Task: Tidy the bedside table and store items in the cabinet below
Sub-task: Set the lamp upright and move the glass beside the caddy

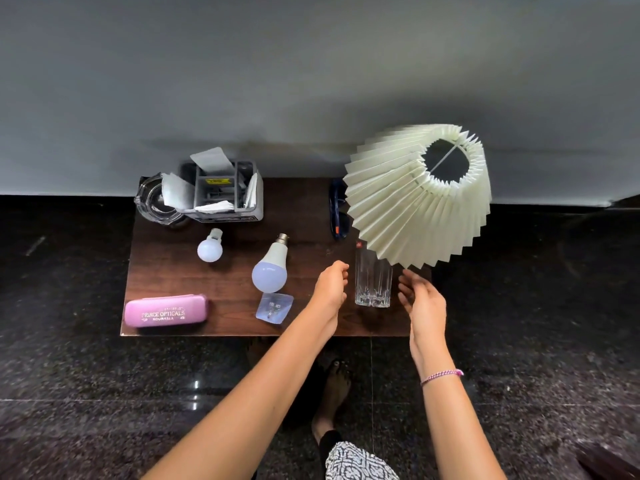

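A dark wooden bedside table (pixel 235 271) carries a tall clear drinking glass (pixel 372 282) near its front right. My left hand (pixel 330 284) hovers just left of the glass with fingers loosely curled, holding nothing. My right hand (pixel 420 299) is on the glass's right side, fingers spread, not touching it. Also on the table lie a large white bulb (pixel 270 271), a small white bulb (pixel 210 247), a pink glasses case (pixel 166 310) and a small clear packet (pixel 274 307). The cabinet below is hidden.
A pleated cream lamp shade (pixel 415 199) leans over the table's back right, above the glass. Dark sunglasses (pixel 337 213) lie beside it. A grey organiser with papers (pixel 221 192) and a glass ashtray (pixel 156 202) stand at the back left. My foot (pixel 334 386) is on the dark speckled floor.
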The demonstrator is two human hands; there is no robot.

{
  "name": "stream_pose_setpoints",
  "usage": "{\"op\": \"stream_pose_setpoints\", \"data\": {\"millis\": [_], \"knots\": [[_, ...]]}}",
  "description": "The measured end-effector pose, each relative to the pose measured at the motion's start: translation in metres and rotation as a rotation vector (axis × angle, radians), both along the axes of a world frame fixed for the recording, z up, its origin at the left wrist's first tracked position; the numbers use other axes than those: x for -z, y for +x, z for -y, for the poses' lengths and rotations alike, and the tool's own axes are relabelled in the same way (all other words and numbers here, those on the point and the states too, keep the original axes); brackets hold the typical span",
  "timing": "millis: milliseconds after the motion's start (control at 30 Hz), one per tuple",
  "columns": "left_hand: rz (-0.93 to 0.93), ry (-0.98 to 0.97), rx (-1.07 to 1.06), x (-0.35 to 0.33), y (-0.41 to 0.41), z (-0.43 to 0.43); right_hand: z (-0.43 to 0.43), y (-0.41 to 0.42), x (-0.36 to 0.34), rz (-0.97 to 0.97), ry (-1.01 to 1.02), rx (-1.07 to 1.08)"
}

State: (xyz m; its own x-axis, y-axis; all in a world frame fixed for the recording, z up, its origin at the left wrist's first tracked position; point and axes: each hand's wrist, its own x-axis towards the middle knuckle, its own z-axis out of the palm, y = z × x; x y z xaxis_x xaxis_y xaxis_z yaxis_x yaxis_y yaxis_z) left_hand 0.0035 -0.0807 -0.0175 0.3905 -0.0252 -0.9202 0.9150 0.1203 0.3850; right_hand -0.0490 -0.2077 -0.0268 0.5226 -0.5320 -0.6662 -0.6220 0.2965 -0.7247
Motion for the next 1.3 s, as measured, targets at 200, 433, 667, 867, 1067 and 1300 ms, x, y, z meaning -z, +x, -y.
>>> {"op": "stream_pose_setpoints", "data": {"millis": [200,433,667,867,1067,1300], "knots": [[0.002,0.073,0.059,0.017,-0.009,0.013,0.008,0.001,0.014,-0.105,-0.055,-0.149],[0.001,0.066,0.049,0.030,-0.012,0.024,0.002,0.005,0.020,-0.124,0.012,-0.254],[0.013,0.078,0.106,0.032,-0.012,0.023,-0.006,0.006,0.026,-0.125,-0.056,-0.250],[0.005,0.053,0.100,0.030,-0.019,0.020,-0.012,0.002,0.030,-0.147,-0.069,-0.198],[0.010,0.038,0.030,0.022,-0.029,0.008,-0.018,-0.012,0.028,-0.131,-0.025,-0.244],[0.116,0.192,0.272,-0.003,-0.043,-0.006,-0.037,-0.023,0.017,-0.121,0.056,-0.323]]}}
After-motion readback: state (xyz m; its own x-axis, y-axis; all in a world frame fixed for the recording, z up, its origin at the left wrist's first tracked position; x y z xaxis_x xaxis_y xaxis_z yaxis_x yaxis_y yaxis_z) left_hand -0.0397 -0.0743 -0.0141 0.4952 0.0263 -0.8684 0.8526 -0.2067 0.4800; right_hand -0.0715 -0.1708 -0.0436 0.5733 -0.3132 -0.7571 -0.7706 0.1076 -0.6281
